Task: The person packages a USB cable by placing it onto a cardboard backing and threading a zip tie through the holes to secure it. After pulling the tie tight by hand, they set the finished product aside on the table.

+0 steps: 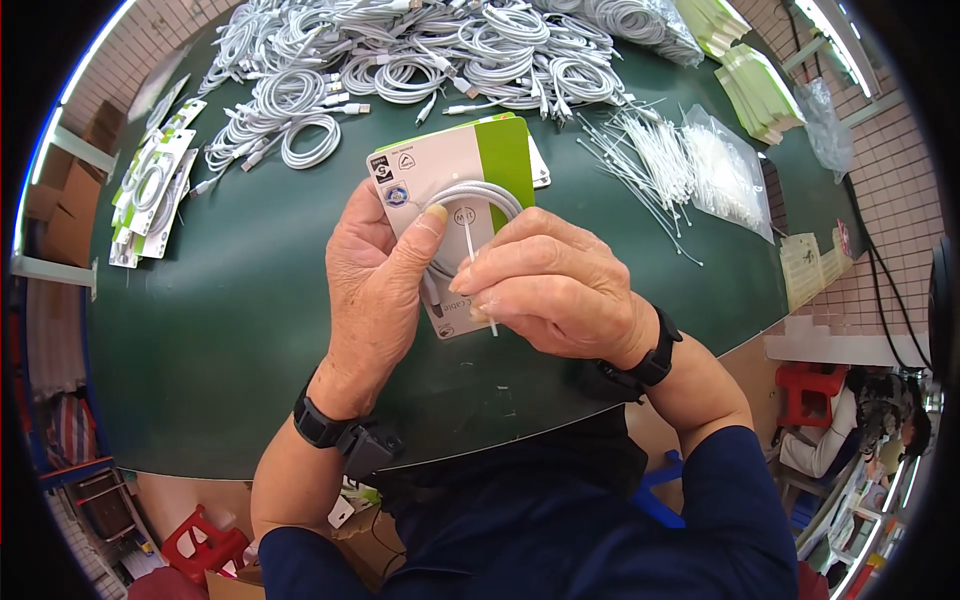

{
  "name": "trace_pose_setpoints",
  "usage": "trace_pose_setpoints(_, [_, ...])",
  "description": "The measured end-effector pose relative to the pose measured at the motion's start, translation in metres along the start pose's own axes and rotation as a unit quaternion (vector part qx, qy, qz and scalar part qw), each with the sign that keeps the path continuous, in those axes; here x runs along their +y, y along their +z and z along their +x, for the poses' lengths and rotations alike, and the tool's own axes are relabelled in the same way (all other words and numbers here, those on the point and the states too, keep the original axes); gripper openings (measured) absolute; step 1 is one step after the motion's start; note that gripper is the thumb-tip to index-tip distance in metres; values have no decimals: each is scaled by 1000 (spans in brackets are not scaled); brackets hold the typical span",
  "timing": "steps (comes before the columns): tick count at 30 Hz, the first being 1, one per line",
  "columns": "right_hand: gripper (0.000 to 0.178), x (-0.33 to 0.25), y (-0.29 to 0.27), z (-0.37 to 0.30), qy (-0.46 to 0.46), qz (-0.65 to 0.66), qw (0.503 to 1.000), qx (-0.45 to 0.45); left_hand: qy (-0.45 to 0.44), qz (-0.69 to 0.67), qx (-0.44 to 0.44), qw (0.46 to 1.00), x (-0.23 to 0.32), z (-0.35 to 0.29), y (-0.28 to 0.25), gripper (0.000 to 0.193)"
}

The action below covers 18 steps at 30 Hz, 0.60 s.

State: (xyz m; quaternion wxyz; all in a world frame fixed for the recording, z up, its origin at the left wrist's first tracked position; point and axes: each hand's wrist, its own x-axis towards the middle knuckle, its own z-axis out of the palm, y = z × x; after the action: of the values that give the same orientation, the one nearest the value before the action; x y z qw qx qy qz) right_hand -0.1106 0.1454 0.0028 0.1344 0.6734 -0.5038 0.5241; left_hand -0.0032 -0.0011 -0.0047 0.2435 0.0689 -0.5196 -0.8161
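Note:
A white and green packaging card (pixel 415 172) is held above the table by my left hand (pixel 378 270). Its thumb presses a coiled white cable (pixel 485 190) against the card's face, with the other fingers behind. My right hand (pixel 556 285) pinches a thin white cable tie (pixel 468 236) that crosses the front of the card and coil. The tie's end sticks out below the right fingers. Part of the coil and the card's lower right are hidden behind the right hand. Further cards (pixel 540 165) show just behind the held one.
A heap of coiled white cables (pixel 500 50) covers the table's far side. At the far right lie loose cable ties (pixel 640 150), a clear bag of ties (pixel 725 175) and stacked green-white cards (pixel 755 92). Cards with cables (pixel 150 190) lie at the left. The green table (pixel 230 350) curves nearby.

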Motion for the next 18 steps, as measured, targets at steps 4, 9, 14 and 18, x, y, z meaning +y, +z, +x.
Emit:
trace_pose_setpoints(4, [25,2,-1,0,2,-46,999,-6,3,3,-8,1000,-2,-1,1,32])
trace_pose_setpoints(9, [24,0,-4,3,44,-63,997,-4,3,32,-27,999,-3,-3,3,30])
trace_pose_setpoints(14, [20,0,-3,-4,158,45,980,110,-4,35,-32,999,-7,-6,10,30])
trace_pose_setpoints(18, [17,10,-16,1,133,-26,987,80,-21,47,-33,998,-8,-9,13,30])
